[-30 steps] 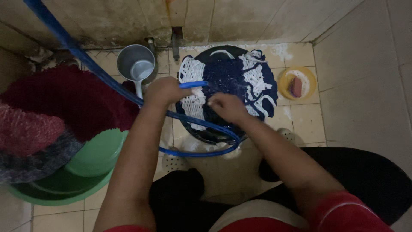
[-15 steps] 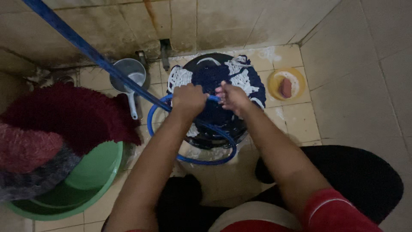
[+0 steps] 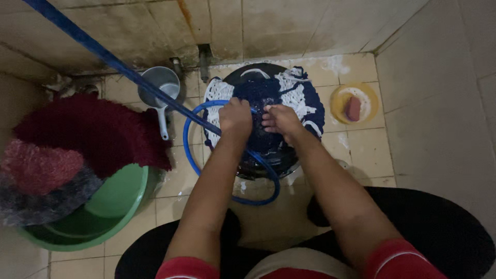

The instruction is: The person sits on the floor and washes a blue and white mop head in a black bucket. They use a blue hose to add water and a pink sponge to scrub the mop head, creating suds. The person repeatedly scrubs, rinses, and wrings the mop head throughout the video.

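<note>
Lying soaked over a dark round basin (image 3: 268,164) on the tiled floor, the navy-and-white cloth (image 3: 268,95) sits directly under both hands, which meet side by side near its middle. The left hand (image 3: 235,118) is curled shut around the end of a blue hose (image 3: 129,72), knuckles up, holding it against the wet fabric; the hose runs in from the upper left along the wall, and another length of it loops round the near side of the basin beneath the left forearm. The right hand (image 3: 280,119) lies just beside the left, palm down, its fingers bent and pressed on the cloth; whether they pinch a fold cannot be told. Both bare forearms stretch forward from red sleeves, converging over the basin. A grey dipper (image 3: 160,85) stands to the left of the basin, a yellow dish with a reddish soap bar (image 3: 354,108) to its right, and a green tub (image 3: 111,206) draped with dark red mats (image 3: 88,129) sits well apart at the left.
</note>
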